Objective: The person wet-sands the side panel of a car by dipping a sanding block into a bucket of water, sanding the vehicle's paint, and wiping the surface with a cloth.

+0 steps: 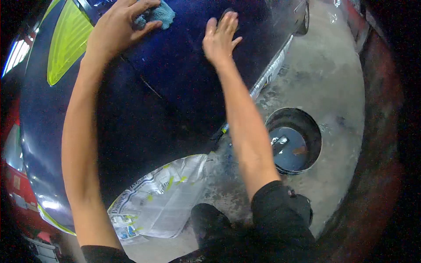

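Note:
My left hand [118,28] is closed around a light-blue fluffy cloth [163,15] over the upper part of a dark blue car body panel [175,65]. To its right, my right hand [220,39] lies on the same panel with its fingers stretched out and some apart. A small dark patch shows by its fingertips, too unclear to name. Yellow-green masking film [68,44] covers a window area left of my left hand. The panel looks shiny in places.
Newspaper [164,201] covers the wheel in front of me. A black bucket [315,127] of cloudy water, with objects in it, stands on the wet concrete floor [342,87] at right. Silvery masking [274,65] runs along the car's lower edge. A red vehicle [19,175] stands far left.

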`<state>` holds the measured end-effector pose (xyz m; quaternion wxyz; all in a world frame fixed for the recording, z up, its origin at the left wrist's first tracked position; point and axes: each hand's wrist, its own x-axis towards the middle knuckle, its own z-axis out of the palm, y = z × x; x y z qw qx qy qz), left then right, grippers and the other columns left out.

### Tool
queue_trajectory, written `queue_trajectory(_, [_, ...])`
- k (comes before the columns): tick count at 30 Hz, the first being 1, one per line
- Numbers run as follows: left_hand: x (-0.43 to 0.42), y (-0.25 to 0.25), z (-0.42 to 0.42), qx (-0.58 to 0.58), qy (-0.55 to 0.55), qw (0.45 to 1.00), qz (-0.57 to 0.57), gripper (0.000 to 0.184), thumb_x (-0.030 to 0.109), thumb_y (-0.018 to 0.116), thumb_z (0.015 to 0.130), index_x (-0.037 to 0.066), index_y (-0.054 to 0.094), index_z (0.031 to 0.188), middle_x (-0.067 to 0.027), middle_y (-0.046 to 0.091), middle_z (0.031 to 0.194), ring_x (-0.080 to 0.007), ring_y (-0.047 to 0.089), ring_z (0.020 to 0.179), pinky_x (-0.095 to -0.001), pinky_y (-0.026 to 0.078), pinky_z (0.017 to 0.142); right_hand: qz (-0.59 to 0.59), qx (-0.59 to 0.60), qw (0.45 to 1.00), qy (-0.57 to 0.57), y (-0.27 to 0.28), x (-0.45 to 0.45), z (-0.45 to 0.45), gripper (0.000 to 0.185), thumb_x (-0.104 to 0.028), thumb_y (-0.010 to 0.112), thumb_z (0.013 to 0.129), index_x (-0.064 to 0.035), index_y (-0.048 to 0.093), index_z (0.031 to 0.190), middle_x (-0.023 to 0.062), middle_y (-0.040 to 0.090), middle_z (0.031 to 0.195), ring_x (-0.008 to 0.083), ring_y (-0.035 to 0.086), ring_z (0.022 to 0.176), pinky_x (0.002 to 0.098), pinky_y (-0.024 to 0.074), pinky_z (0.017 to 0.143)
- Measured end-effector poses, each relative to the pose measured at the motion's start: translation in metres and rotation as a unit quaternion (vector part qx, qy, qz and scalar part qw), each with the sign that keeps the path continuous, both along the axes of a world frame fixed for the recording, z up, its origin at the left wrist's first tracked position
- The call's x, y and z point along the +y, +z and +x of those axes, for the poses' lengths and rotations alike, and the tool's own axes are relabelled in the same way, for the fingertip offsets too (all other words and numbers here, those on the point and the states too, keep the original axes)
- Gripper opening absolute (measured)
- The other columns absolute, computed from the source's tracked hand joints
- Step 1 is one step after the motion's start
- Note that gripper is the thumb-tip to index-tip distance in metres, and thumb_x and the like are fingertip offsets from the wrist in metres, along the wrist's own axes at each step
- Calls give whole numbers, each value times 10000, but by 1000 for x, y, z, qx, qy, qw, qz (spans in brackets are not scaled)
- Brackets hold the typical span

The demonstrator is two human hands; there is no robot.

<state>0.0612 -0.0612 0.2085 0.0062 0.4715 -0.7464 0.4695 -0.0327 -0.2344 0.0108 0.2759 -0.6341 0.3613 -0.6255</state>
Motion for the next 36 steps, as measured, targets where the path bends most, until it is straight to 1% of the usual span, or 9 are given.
queue_trajectory(5, [-2, -2, 1, 18, 12, 1000, -12, 403, 293, 744, 943, 163, 685, 1320, -118, 621, 1425, -349, 590, 1305, -439, 472, 1104, -280, 92, 944, 149, -93, 169, 15, 894, -385, 580, 955, -11, 153, 1645, 242, 81, 1724, 430, 74, 1596, 726, 69, 1204])
queue_trajectory(8, [1, -5, -3, 36, 23, 999, -14, 387, 294, 729, 954, 160, 690, 1315, -112, 618, 1430, -345, 590, 1304, -435, 474, 1101, -263, 196, 941, 85, -57, 114, -11, 877, -380, 582, 953, -30, 171, 1645, 224, 106, 1724, 406, 79, 1601, 730, 103, 1200])
queue_trajectory(14, [-2, -5, -5, 37, 25, 999, -14, 385, 300, 722, 959, 158, 688, 1315, -115, 615, 1435, -343, 588, 1308, -442, 464, 1113, -84, -37, 996, 13, -14, 12, 5, 701, -383, 372, 1110, -26, 111, 1653, 216, 60, 1730, 395, 34, 1602, 712, 69, 1214])
queue_trajectory(18, [-1, -4, 4, 14, 12, 999, -33, 378, 284, 715, 965, 160, 683, 1320, -117, 612, 1441, -346, 571, 1336, -453, 444, 1139, -263, 127, 938, 188, -63, 161, 0, 894, -304, 602, 923, 29, 168, 1630, 282, 95, 1709, 483, 65, 1582, 696, 11, 1215])
queue_trajectory(20, [-4, -5, 9, 15, 6, 999, -41, 337, 272, 715, 963, 153, 703, 1278, -127, 617, 1431, -341, 561, 1349, -454, 448, 1135, -365, 177, 903, 142, -68, 136, -7, 884, -378, 619, 935, -57, 199, 1644, 197, 125, 1729, 385, 117, 1599, 732, 126, 1197])
queue_trajectory(26, [-2, -2, 3, 5, -10, 999, -42, 323, 274, 745, 934, 137, 714, 1225, -130, 638, 1350, -357, 574, 1285, -451, 462, 1100, -184, 14, 983, -11, 3, -30, -15, 600, -280, 460, 1074, -35, 318, 1603, 182, 256, 1694, 385, 269, 1551, 715, 222, 1185])
queue_trajectory(29, [-2, -1, -10, -18, -3, 998, -67, 305, 296, 766, 907, 130, 717, 1157, -124, 658, 1207, -354, 602, 1161, -437, 492, 1013, -213, -115, 970, -34, -11, 12, 8, 543, -226, 501, 1058, 29, 409, 1528, 286, 330, 1614, 468, 302, 1507, 679, 250, 1184])
queue_trajectory(32, [-24, 4, -8, -14, 21, 997, -73, 285, 310, 781, 884, 129, 709, 1092, -118, 651, 1103, -346, 607, 1061, -445, 500, 942, -249, -9, 963, 102, -40, 132, 9, 697, -211, 539, 1002, 38, 280, 1600, 297, 225, 1674, 462, 212, 1558, 679, 104, 1216])
queue_trajectory(36, [-55, 3, -22, 2, 72, 994, -79, 233, 200, 760, 851, 115, 715, 1064, -129, 664, 1098, -346, 619, 1055, -463, 499, 902, -410, 35, 897, 159, -57, 99, -4, 640, -284, 546, 1014, -89, 380, 1600, 141, 348, 1670, 354, 333, 1537, 672, 117, 1221])
